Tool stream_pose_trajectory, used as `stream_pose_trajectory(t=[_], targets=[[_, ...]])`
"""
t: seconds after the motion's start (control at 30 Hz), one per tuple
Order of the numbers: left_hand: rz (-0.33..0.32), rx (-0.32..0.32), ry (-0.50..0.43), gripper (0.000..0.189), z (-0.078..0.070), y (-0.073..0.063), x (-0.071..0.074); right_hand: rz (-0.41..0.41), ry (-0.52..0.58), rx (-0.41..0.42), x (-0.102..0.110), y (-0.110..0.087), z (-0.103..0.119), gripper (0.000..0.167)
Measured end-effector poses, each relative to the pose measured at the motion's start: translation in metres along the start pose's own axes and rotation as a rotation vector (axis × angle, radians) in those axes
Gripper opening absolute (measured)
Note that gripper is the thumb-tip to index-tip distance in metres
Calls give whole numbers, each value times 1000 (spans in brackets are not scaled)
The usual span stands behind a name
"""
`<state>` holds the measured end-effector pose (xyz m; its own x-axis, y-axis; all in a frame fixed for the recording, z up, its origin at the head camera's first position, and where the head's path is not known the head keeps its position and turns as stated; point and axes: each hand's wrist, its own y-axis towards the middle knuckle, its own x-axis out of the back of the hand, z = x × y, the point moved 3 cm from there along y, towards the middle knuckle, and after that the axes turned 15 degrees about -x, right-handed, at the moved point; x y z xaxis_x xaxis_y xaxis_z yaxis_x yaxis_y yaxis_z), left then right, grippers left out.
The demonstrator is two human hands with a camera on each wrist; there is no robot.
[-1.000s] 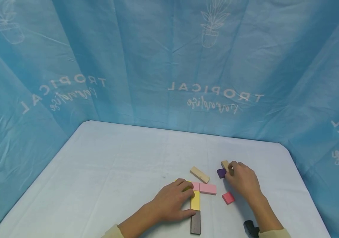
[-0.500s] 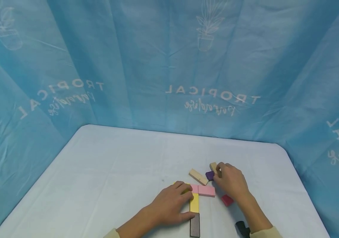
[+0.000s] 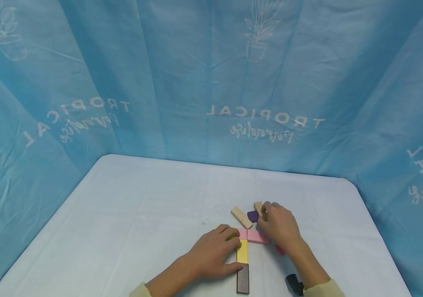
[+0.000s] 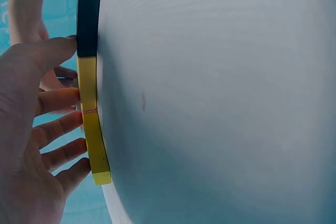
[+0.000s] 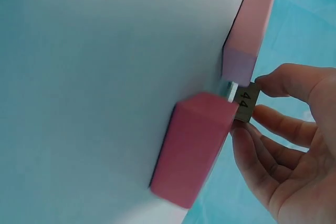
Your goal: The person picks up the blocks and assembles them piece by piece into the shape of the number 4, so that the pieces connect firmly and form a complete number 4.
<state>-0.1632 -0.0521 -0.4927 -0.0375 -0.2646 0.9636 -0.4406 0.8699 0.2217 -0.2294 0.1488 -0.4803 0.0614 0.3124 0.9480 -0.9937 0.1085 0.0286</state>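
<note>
My left hand (image 3: 211, 253) rests with spread fingers along a yellow block (image 3: 242, 251) and a dark brown block (image 3: 243, 279). In the left wrist view its fingertips touch the side of the yellow blocks (image 4: 88, 82), and the thumb reaches the dark block (image 4: 88, 19). My right hand (image 3: 280, 225) pinches a plain wooden block (image 3: 257, 206) between thumb and fingers; the right wrist view shows the number 44 on this block's end (image 5: 247, 102). A small purple block (image 3: 252, 216) lies against it, beside another plain wooden block (image 3: 241, 218). Pink blocks (image 3: 257, 236) join the yellow ones.
A red block (image 3: 280, 249) lies partly hidden under my right forearm and looms close in the right wrist view. A black curved object (image 3: 294, 284) is by the right sleeve. A white cloth covers the table (image 3: 152, 206), with a blue curtain (image 3: 182, 82) behind it.
My right hand has slid left with its plain wooden block, and the purple block has moved left along with it. The other plain wooden block has turned slightly. My left hand stays put.
</note>
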Motion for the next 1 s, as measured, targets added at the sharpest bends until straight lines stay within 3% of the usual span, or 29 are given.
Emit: stream_pose_trajectory(t=[1.0], targets=[[-20,-11,27,48,1,-1,-2,56,37,34,-18,-6,44,18]])
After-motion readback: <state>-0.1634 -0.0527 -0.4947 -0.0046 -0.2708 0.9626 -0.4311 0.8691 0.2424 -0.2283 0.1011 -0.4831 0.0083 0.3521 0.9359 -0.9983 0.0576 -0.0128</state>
